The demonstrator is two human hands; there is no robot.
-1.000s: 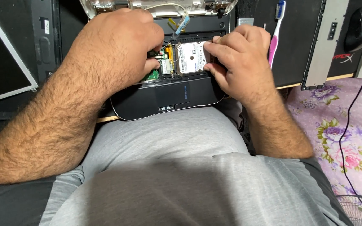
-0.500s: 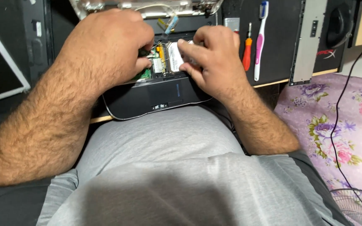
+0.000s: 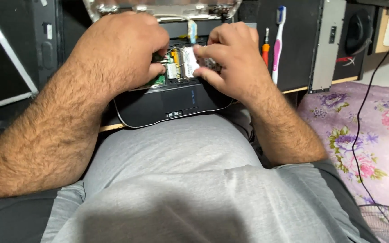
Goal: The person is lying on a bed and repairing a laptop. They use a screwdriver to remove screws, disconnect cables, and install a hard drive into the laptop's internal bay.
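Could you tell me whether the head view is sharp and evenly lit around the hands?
Head view: right hand slightly motion-blurred at its fingers; left hand sharper; opened laptop evenly lit, no glare; grey shirt shadowed at the bottom.

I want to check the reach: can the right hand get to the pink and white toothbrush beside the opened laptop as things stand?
Probably yes. The right hand is busy at the silver drive in the opened laptop, but the toothbrush lies just to its right with nothing between except an orange screwdriver.
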